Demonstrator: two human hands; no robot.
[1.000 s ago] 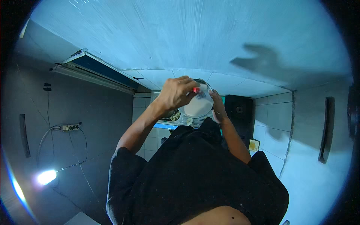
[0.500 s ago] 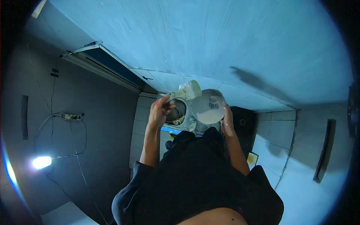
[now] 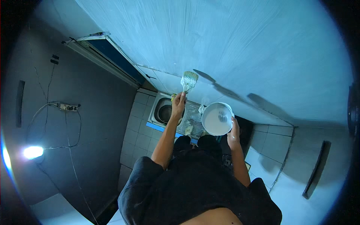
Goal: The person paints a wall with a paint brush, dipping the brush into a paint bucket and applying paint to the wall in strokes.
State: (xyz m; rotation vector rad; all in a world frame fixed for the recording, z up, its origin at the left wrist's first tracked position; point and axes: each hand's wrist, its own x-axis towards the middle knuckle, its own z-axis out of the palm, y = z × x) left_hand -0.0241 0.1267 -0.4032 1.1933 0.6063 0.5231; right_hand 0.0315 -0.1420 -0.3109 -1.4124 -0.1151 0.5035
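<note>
My left hand (image 3: 178,106) is closed round the handle of a wide paintbrush (image 3: 189,79). Its bristles point up toward the blue-lit wall (image 3: 232,41), and whitish paint coats the lower bristles and ferrule. The brush appears apart from the wall, with a shadow slanting away beside it. In my right hand (image 3: 234,133) is a round white bucket (image 3: 217,119), gripped at its right rim. Pale liquid paint lies inside it, with a dark reflection on the surface. The fingers under the bucket are partly hidden.
Below my hands is a metal sink (image 3: 156,108) with a ribbed drainboard (image 3: 193,118) and a pot in its basin. A power strip (image 3: 69,107) and a bright lamp (image 3: 33,152) hang on the dark wall at left. A window frame (image 3: 112,56) slants at upper left.
The brush has swung from lying sideways near the bucket to pointing up at the wall. My left hand has moved right, and the bucket has shifted slightly right and nearer me.
</note>
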